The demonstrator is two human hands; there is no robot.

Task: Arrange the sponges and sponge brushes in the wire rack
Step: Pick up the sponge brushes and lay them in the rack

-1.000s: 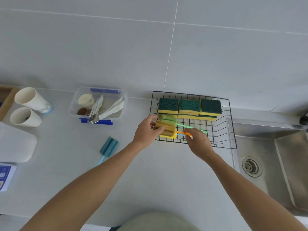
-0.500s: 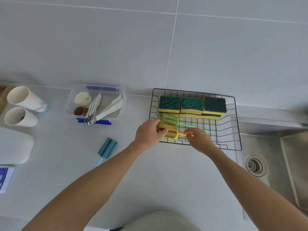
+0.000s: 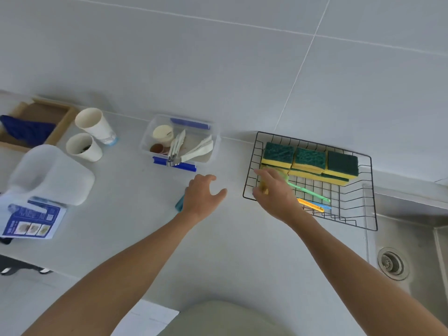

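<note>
holding sponges [image 3: 309, 159], brushes [image 3: 309, 192], wire rack [image 3: 371, 190]

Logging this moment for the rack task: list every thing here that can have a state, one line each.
Wire rack: on the counter, partly filled.
Scrub sponges: stacked in the rack's back row.
Green sponge brush: lying in the rack.
Orange sponge brush: lying in the rack.
Blue sponge brush: on the counter, outside the rack.
Left hand: open, over the blue brush.
Right hand: on the brush heads.
Paper cups: tipped over.
</note>
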